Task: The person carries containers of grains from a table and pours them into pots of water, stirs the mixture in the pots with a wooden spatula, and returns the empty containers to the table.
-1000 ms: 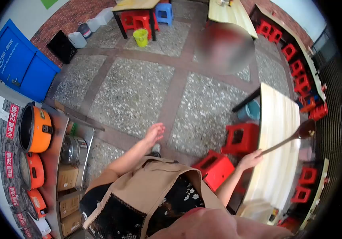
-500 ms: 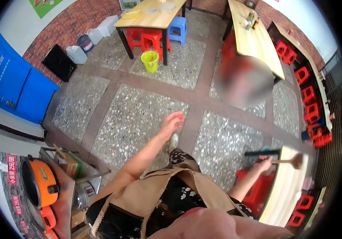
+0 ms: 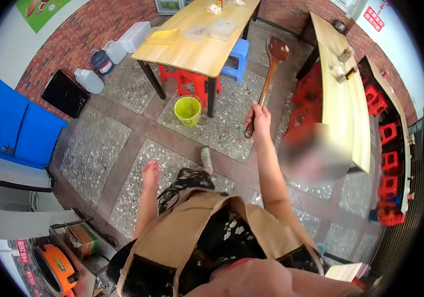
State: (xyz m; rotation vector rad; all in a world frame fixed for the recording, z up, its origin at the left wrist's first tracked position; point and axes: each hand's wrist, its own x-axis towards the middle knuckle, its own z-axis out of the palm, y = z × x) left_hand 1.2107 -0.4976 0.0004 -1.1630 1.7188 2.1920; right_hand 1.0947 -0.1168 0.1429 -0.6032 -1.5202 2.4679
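My right hand (image 3: 259, 121) is wrapped round the lower handle of a long wooden ladle (image 3: 269, 74). The ladle points up and away from me, its dark brown bowl at the top, in front of the floor between two tables. My left hand (image 3: 150, 173) hangs over the speckled floor with its fingers loosely curled and apart, holding nothing. Just beyond my hands stands a yellow-green bucket (image 3: 188, 111) on the floor. Behind it is a wooden table (image 3: 192, 52) with a yellow item and pale, flat things on top.
Red stools (image 3: 389, 161) line the right side, near a long table (image 3: 343, 104). A blue stool (image 3: 239, 59) stands by the far table. At left are a blue door (image 3: 11, 119), a black panel (image 3: 65, 94) and jugs. An orange cooker (image 3: 56, 267) sits lower left. A blurred area covers someone or something at right.
The ladle has swung from the right side to the centre and now points upward. My left hand has dropped lower and left. The far table and bucket appear nearer.
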